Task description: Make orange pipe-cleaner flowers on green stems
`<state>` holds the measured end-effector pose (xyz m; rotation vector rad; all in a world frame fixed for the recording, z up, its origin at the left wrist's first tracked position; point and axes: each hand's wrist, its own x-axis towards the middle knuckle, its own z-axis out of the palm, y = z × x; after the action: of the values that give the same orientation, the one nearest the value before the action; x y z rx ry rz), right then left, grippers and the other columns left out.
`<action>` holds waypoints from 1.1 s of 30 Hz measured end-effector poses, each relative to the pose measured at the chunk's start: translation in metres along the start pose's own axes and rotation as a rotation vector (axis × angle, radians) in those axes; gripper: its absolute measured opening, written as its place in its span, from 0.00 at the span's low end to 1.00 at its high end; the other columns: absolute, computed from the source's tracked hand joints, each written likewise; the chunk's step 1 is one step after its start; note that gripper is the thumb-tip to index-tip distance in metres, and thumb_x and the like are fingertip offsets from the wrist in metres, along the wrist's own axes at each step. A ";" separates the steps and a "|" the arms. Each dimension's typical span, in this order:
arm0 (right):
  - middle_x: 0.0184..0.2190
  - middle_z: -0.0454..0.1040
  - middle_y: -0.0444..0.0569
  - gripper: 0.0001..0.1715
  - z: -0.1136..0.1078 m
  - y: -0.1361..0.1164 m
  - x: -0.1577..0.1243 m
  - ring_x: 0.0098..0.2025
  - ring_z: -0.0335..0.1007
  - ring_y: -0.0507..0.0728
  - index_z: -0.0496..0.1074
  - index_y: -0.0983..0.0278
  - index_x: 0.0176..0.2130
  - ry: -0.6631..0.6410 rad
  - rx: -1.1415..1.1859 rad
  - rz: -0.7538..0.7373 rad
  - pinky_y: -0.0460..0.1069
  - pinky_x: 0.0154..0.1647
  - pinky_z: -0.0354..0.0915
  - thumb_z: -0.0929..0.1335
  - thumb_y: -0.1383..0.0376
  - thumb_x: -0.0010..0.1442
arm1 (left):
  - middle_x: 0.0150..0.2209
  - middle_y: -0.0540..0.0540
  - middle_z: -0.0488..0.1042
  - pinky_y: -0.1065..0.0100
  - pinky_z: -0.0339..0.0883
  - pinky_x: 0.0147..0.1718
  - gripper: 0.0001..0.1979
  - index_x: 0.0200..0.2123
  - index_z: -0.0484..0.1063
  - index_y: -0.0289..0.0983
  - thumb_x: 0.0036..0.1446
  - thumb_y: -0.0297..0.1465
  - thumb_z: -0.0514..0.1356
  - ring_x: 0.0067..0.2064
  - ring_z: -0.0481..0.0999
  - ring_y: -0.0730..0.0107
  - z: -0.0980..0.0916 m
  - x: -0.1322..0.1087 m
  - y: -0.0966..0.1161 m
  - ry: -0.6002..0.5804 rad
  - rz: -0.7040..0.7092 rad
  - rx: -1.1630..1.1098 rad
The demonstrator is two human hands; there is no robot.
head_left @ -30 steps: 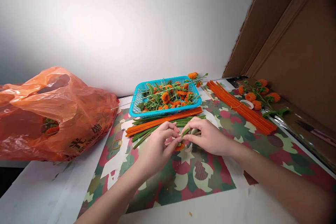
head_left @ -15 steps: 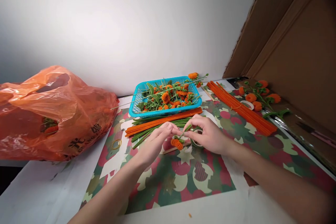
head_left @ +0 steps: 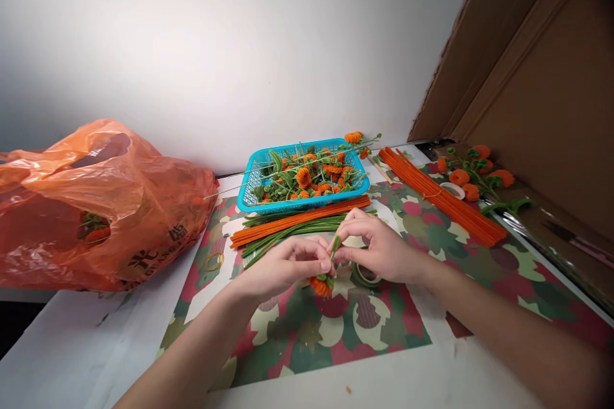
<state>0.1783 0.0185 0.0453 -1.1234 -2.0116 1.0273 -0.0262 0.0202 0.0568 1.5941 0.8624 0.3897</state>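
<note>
An orange pipe-cleaner flower (head_left: 320,287) with a green stem hangs head down between my two hands, over the patterned sheet (head_left: 307,345). My left hand (head_left: 300,262) pinches it near the green base, thumb against fingers. Close by on the right, my right hand (head_left: 367,243) has its fingertips closed on the upper stem. A roll of tape (head_left: 367,278) lies just under my right hand, partly covered by it. Behind my hands are green pipe cleaners (head_left: 292,233) and a bundle of orange pipe cleaners (head_left: 268,230).
A blue basket (head_left: 288,207) of orange flowers and green stems stands by the wall. An orange plastic bag (head_left: 119,204) sits left. More orange pipe cleaners (head_left: 441,198), finished flowers (head_left: 472,176) and a white ring (head_left: 452,190) lie right, near cardboard (head_left: 527,77). A gold wire coil (head_left: 214,261) lies left.
The flower has turned, its head now lower and its stem more upright. My left hand has rolled over, with the thumb now on the stem. My right hand stays nearly in place.
</note>
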 end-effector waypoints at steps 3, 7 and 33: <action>0.33 0.69 0.47 0.03 -0.001 0.001 0.000 0.41 0.64 0.55 0.76 0.61 0.32 -0.050 0.029 -0.043 0.50 0.45 0.60 0.70 0.64 0.56 | 0.31 0.45 0.72 0.64 0.67 0.40 0.12 0.25 0.73 0.37 0.53 0.39 0.60 0.38 0.73 0.65 -0.007 0.002 -0.006 -0.158 -0.091 -0.244; 0.32 0.69 0.46 0.05 0.001 -0.001 0.001 0.39 0.65 0.55 0.76 0.61 0.33 -0.059 0.022 0.036 0.49 0.42 0.60 0.68 0.64 0.58 | 0.35 0.45 0.73 0.65 0.66 0.40 0.14 0.27 0.73 0.36 0.57 0.39 0.57 0.38 0.72 0.66 -0.006 0.002 -0.003 -0.073 -0.075 -0.118; 0.33 0.69 0.46 0.04 -0.005 -0.014 -0.004 0.41 0.65 0.56 0.76 0.59 0.34 -0.090 -0.082 0.021 0.52 0.47 0.58 0.69 0.62 0.57 | 0.31 0.45 0.74 0.67 0.67 0.37 0.12 0.24 0.75 0.35 0.48 0.38 0.66 0.36 0.73 0.67 -0.003 0.000 -0.003 -0.076 -0.142 -0.286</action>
<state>0.1784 0.0120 0.0588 -1.1619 -2.1346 1.0310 -0.0291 0.0216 0.0550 1.2692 0.8169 0.3328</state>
